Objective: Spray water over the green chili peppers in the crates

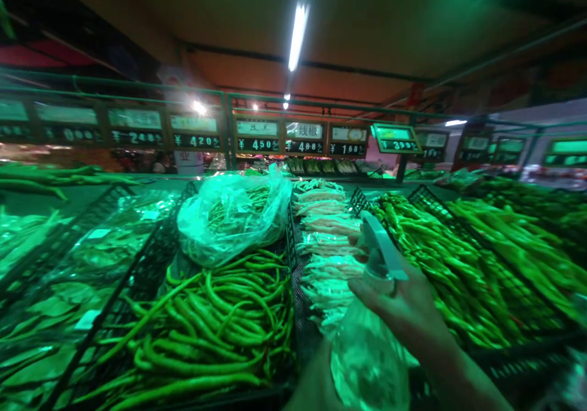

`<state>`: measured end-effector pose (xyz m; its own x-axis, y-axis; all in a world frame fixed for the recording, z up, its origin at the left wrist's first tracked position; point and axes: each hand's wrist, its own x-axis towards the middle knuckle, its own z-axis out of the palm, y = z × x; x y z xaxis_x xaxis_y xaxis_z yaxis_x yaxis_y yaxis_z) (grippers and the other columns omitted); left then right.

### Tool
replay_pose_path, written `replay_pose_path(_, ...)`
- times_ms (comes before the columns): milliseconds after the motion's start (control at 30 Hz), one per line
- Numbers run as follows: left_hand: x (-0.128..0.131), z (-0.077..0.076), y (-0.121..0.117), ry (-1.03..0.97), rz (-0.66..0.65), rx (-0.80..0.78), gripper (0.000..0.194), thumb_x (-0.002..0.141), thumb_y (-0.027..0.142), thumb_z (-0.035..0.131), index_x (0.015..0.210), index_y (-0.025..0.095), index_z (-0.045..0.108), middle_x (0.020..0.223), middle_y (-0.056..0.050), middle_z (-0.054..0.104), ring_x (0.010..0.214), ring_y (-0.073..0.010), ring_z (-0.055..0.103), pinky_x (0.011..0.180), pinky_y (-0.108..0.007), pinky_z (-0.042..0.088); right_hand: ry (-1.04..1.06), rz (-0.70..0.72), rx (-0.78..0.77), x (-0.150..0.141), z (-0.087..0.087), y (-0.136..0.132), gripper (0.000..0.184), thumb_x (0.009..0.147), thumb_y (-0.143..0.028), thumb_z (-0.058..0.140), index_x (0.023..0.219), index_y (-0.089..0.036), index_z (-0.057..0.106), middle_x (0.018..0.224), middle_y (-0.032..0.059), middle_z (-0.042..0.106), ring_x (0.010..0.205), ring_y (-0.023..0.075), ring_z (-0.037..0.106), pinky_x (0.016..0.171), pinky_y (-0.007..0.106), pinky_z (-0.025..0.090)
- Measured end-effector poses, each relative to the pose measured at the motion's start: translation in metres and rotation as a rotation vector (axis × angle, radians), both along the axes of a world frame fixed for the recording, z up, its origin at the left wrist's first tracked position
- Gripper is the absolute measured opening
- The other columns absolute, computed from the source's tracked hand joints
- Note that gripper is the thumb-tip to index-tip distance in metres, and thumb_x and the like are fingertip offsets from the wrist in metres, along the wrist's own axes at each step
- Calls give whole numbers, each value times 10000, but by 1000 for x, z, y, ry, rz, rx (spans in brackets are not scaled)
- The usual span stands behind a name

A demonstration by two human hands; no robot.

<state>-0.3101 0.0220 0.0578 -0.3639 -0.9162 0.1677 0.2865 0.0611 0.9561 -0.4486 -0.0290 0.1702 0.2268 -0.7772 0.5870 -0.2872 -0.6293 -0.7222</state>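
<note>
- Clear plastic spray bottle (369,356), low and right of centre, nozzle aimed over the produce.
- Right hand (403,307) gripping its neck, fingers (367,292) curled around the trigger head.
- Left hand (312,386) barely visible at the bottom edge beside the bottle; grip impossible to tell.
- Beyond: white bundled stalks (325,246), long green peppers (220,319), bagged greens (233,215), price signs (302,139).

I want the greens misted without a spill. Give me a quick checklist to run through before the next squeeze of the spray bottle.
1. Right hand grips the clear plastic spray bottle at its neck: ok.
2. Pale trigger nozzle points out over the display: ok.
3. Left hand supports the bottle: cannot tell.
4. Long green peppers lie uncovered in their black crate: ok.
5. Crumpled clear plastic bag covers the beans behind: not ok.
</note>
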Motion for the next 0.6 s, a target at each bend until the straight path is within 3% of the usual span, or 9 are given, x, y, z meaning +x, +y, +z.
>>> replay_pose_path(67,-12,6,-13,57,35,-15,885,512,341,930,1286,169,536,1296,-136,666,1244,-346,597,1090,-504,442,-23,71,-60,-8,11,-17,578,771,-449,678,1299,-242,568,945,41,688,1026,295,647,812,408,520)
replay_pose_path(167,-30,24,-28,189,25,-52,915,527,286,916,1335,174,502,1340,-146,647,1287,-353,573,1065,-467,454,-31,167,-154,-17,31,-41,487,771,-433,706,1197,-215,611,1097,62,679,991,277,658,834,416,510)
replay_pose_path(267,-43,45,-42,166,87,-17,891,509,242,917,1310,133,542,1296,-172,671,1257,-397,588,1039,-505,464,-43,181,-219,-26,48,-65,423,773,-433,724,1096,-172,643,1033,76,690,928,261,653,805,400,500)
replay_pose_path(367,-51,55,-54,68,207,24,883,477,286,929,1270,129,573,1271,-172,686,1266,-418,575,1065,-539,444,-92,202,-214,-35,54,-86,385,763,-428,727,1007,-142,647,899,73,685,801,225,644,759,384,507)
replay_pose_path(433,-58,52,-58,66,238,35,936,466,293,933,1304,133,546,1293,-177,674,1273,-416,570,1057,-544,451,-109,234,-203,-41,51,-93,376,768,-437,720,988,-145,633,883,68,677,776,214,641,732,369,516)
replay_pose_path(500,-67,44,-57,97,226,25,974,463,291,934,1328,122,519,1301,-192,666,1264,-417,577,1037,-542,464,-107,271,-195,-48,45,-94,410,779,-448,721,1051,-158,621,998,81,677,846,222,647,761,370,519)
replay_pose_path(600,-83,28,-49,171,187,25,876,489,255,922,1277,133,560,1234,-169,704,1192,-388,634,992,-490,488,-51,293,-191,-58,31,-86,417,791,-443,722,1107,-189,627,1054,68,676,908,235,643,805,382,506)
